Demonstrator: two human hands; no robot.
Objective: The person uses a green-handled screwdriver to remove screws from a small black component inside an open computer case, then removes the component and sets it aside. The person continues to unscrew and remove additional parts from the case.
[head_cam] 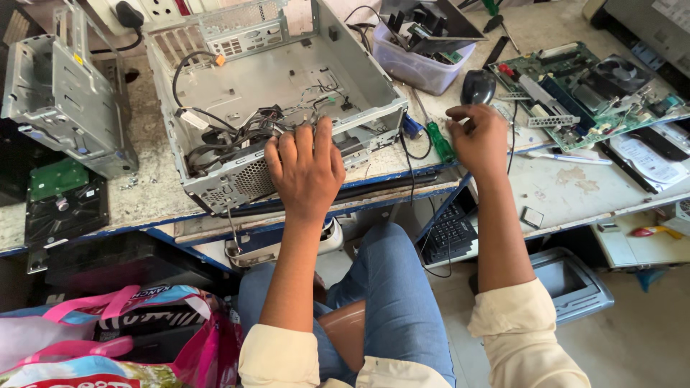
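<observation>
- The left hand [305, 169] rests with fingers spread over the near front edge of the open computer case [277, 100], its fingertips touching the tangle of black cables [230, 140] inside; it grips nothing that I can make out.
- The right hand [478, 136] hovers just above the counter [568, 190], fingers loosely curled and holding nothing, right beside a green-handled screwdriver [440, 141] and near a black mouse [478, 86].
- The case sits at the counter's near edge, its grille corner overhanging slightly; a push from the left hand could likely tip it toward the person's lap.
- The bare sheet-metal rims around the left fingers look sharp, so a quick tug on the cables could cut skin or strain a connector.
- The screwdriver lies at the counter's lip; a nudge from the right wrist could roll it onto the keyboard [449, 233] below.
- The bare motherboard [589, 93] lies far right among loose parts; a sweeping arm could knock it or scratch it.
</observation>
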